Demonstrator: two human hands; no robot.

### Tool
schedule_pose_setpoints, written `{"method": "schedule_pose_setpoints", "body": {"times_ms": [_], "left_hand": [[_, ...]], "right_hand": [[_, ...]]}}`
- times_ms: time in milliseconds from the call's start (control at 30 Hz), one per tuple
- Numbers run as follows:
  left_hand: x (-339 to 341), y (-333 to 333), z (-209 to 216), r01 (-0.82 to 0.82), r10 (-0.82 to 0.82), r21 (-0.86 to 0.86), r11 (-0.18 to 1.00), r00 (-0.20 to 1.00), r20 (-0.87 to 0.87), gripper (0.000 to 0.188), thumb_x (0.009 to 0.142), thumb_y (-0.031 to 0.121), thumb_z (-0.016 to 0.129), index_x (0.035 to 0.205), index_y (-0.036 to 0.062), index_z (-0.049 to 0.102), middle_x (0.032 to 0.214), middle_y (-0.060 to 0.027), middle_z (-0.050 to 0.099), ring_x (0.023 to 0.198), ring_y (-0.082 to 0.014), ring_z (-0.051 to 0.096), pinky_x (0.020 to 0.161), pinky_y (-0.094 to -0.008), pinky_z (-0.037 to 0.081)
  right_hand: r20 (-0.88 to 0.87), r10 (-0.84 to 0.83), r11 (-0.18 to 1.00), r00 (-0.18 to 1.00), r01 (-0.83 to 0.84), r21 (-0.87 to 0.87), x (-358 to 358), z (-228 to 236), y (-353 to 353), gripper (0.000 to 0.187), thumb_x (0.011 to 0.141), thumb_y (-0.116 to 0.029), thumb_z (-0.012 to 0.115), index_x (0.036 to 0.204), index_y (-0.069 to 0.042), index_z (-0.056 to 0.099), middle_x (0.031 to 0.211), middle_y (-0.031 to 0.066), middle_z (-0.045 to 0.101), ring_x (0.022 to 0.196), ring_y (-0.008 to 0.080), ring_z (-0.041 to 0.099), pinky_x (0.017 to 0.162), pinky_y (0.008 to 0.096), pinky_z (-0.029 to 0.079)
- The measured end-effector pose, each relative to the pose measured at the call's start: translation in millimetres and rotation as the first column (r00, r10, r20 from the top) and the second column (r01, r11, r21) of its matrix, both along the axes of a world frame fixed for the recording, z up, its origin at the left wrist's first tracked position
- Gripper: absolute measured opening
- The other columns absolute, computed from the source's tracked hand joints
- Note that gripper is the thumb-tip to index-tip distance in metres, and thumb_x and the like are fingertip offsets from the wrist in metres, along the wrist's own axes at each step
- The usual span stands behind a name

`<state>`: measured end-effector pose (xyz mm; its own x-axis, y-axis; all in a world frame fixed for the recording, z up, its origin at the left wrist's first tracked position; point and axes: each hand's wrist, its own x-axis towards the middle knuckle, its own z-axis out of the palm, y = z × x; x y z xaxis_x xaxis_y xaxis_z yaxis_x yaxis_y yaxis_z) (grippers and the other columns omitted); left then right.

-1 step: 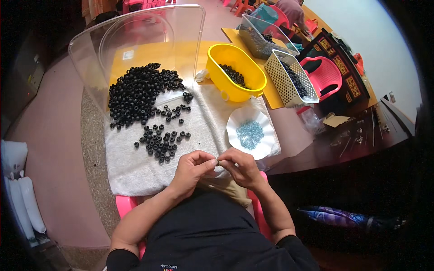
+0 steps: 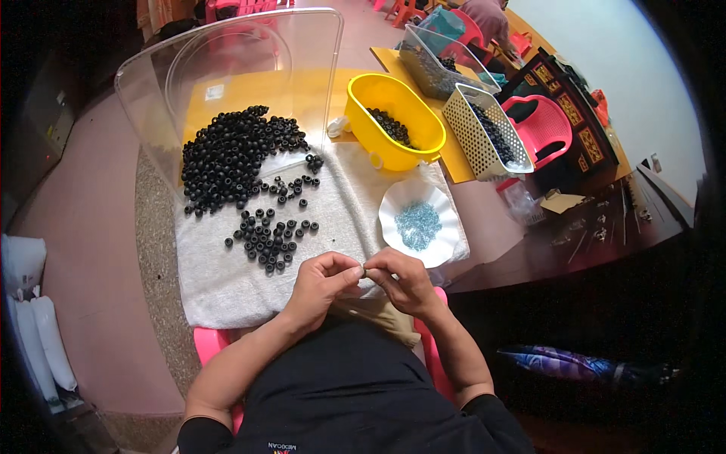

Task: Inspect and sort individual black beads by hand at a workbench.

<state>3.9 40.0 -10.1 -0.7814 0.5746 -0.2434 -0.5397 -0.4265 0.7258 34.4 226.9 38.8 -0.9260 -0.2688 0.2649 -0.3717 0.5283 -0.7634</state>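
Observation:
Over the near edge of a white towel, my left hand and my right hand meet fingertip to fingertip. Both are closed in a pinch on one small dark piece, mostly hidden by the fingers. Small black ring-shaped pieces with holes lie scattered on the towel ahead of my left hand. Behind them a large heap of black pieces spills from a tipped transparent bin. Beyond my right hand sits a white wavy-rimmed dish holding many tiny bluish see-through pieces.
A yellow tub with black pieces stands behind the dish. To its right are a white perforated basket and a transparent box. Pink chair at right; a folded umbrella lower right. Another person is at the far back.

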Motion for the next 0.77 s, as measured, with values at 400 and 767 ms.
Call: {"method": "schedule_pose_setpoints", "body": {"times_ms": [400, 767], "left_hand": [[-2.3, -3.1, 3.9, 0.043, -0.040, 0.072, 0.997, 0.999, -0.035, 0.014, 0.090, 0.009, 0.067, 0.100, -0.0013, 0.063, 0.092, -0.0074, 0.068, 0.080, -0.0116, 0.066, 0.075, -0.0240, 0.055], [-3.2, -6.4, -0.7, -0.046, 0.031, 0.159, 0.986, 0.995, 0.094, 0.016, 0.090, 0.009, 0.068, 0.102, 0.0017, 0.062, 0.094, -0.0048, 0.066, 0.084, -0.0125, 0.065, 0.077, -0.0261, 0.055]], "right_hand": [[0.425, 0.010, 0.889, 0.905, 0.187, -0.418, 1.6, -26.0, 2.3, 0.014, 0.092, -0.010, 0.064, 0.094, 0.003, 0.066, 0.089, 0.0057, 0.067, 0.078, 0.0108, 0.065, 0.071, 0.0246, 0.053], [-0.294, -0.174, 0.985, 0.940, 0.171, -0.037, 6.0, -28.6, -30.3, 0.016, 0.089, -0.009, 0.067, 0.104, -0.002, 0.065, 0.089, 0.0117, 0.063, 0.080, 0.0256, 0.062, 0.071, 0.0329, 0.049]]}}
